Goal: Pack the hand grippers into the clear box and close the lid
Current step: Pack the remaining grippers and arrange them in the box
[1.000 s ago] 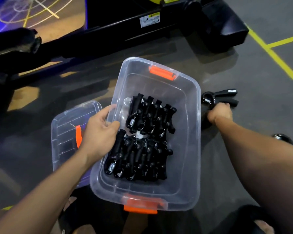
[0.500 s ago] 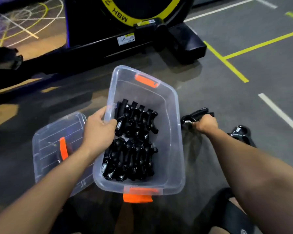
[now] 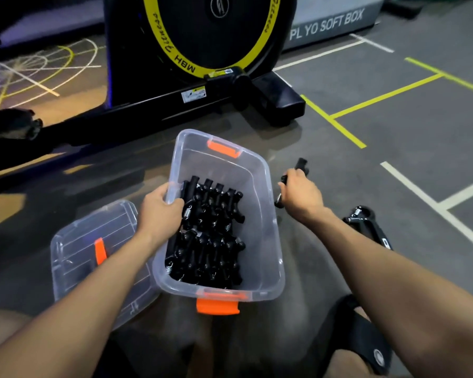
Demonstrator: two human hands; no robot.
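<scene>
Hand gripper [image 3: 301,166] in right hand [image 3: 302,197], left hand [image 3: 159,214] on clear box [image 3: 260,186]

You are looking at "MBH Fitness" printed on the yellow ring [image 3: 175,54] of the black exercise machine's wheel, and you are seeing "PLYO SOFT BOX" lettered on the grey box [image 3: 331,24] behind it.

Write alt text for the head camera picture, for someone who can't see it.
A person's left hand grips the rim of a clear box holding black hand grippers; the right hand holds another gripper beside it. The lid lies on the floor, left.
</scene>
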